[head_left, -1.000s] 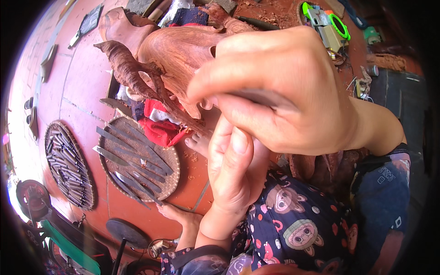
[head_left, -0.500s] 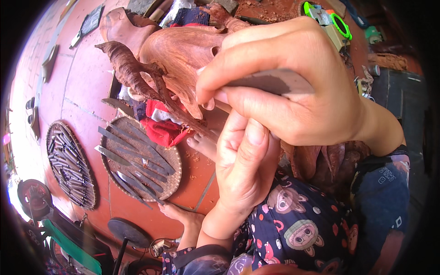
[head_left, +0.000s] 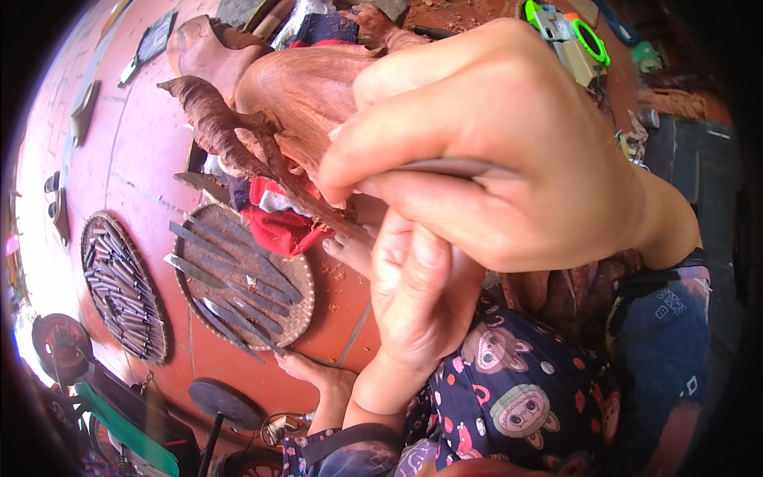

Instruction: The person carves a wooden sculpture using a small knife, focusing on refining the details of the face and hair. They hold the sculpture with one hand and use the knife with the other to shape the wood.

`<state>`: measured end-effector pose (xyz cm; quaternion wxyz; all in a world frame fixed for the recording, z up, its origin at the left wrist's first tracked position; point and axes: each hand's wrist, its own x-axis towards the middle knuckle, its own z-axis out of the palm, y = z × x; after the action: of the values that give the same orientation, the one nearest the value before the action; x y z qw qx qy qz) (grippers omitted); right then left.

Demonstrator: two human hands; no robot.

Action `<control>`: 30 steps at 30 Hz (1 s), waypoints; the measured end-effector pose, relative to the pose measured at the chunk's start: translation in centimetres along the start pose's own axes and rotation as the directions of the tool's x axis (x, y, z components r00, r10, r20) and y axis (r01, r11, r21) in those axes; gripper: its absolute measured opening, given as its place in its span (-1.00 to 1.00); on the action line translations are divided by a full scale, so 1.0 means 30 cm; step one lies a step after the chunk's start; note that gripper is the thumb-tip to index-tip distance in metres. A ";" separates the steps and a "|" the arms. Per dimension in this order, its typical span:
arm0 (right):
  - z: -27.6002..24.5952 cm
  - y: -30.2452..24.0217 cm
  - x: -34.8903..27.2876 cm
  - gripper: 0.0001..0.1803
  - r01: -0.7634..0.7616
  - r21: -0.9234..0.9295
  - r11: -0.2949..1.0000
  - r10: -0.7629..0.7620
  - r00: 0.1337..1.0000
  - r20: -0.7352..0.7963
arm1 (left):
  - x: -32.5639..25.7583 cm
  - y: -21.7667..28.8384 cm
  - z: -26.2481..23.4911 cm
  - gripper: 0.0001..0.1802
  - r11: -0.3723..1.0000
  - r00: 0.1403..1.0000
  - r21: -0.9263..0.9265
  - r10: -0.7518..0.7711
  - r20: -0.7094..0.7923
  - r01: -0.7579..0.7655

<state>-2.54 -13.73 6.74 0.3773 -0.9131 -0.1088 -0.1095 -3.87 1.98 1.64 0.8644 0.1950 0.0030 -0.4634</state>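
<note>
My right hand (head_left: pixel 517 151) fills the middle of the view, its fingers shut on a thin grey metal carving tool (head_left: pixel 453 167) that pokes out between thumb and fingers. It is held against a large reddish-brown wooden carving (head_left: pixel 302 95) with a dark, horn-like curved part (head_left: pixel 211 119). My left hand (head_left: pixel 417 298) sits just beneath, fingers curled and thumb up, pressed to the lower edge of the carving. What it grips is hidden.
A round woven tray (head_left: pixel 298 306) on the red floor holds several long chisels; a second tray (head_left: pixel 123 290) of tools lies further left. A red cloth (head_left: pixel 274 226) is under the carving. My bare feet (head_left: pixel 318 374) rest by the tray. A green tool (head_left: pixel 568 36) lies top right.
My right hand has shifted slightly up and nearer the camera, and more of the metal tool shows. My left hand stays under it.
</note>
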 end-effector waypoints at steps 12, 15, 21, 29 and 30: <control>0.003 0.004 0.008 -0.80 -0.015 0.078 0.997 0.015 1.000 -0.010 | 0.026 -0.023 -0.018 -0.25 0.999 0.998 -0.022 0.045 0.050 -0.044; 0.010 -0.005 0.012 -0.80 -0.034 0.110 0.993 0.035 0.999 -0.012 | 0.016 -0.016 -0.019 -0.25 0.999 0.998 -0.021 0.045 0.046 -0.044; 0.007 0.018 0.001 -0.80 0.007 -0.014 1.000 -0.007 1.000 -0.009 | 0.014 -0.015 -0.011 -0.22 0.999 0.999 0.000 0.035 0.024 -0.035; 0.025 0.004 -0.021 -0.83 0.022 0.140 0.990 0.011 0.974 -0.228 | 0.010 -0.013 -0.015 -0.13 0.999 0.995 0.026 0.026 0.096 -0.029; 0.029 0.002 -0.023 -0.83 0.004 0.147 0.989 0.031 0.971 -0.238 | 0.006 -0.012 -0.018 -0.11 0.999 0.997 0.033 0.012 0.081 -0.015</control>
<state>-3.08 -13.23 5.89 0.4544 -0.8638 -0.0640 -0.2081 -3.95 1.86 0.99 0.8636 0.1908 -0.0412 -0.4649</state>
